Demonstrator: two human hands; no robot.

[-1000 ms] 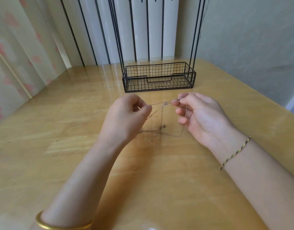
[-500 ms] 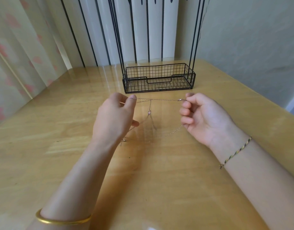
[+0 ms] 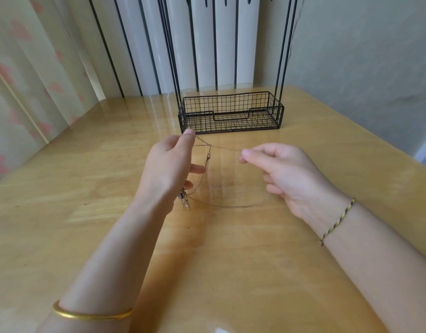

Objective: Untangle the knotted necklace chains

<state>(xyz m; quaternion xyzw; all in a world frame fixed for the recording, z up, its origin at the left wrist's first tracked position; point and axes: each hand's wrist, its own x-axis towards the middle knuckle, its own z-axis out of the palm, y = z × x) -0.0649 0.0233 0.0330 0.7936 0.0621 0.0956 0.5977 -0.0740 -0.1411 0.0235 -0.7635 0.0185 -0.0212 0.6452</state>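
The left hand [image 3: 168, 169] was raised above the desk [image 3: 87, 188], pinching the necklace chains [image 3: 221, 147] between thumb and forefinger. Its lower fingers were loosely spread, with a strand passing just beside them. The right hand [image 3: 286, 174] pinched the far end of the same run between thumb and forefinger, its other fingers curled.

Held well apart, the hands drew the upper strand nearly taut. In my judgement this was to open the tangle and show where the strands crossed.

A clasp [image 3: 208, 156] hung from that strand near the left hand. A lower strand [image 3: 231, 206] sagged in a shallow curve toward the right hand; whether it touched the desk could not be told. A small pendant cluster [image 3: 184, 200] dangled beneath the left hand.

The chains were very fine and gold-toned. The crossing by the clasp appeared unresolved. A black wire basket [image 3: 231, 105] stood behind, apart.
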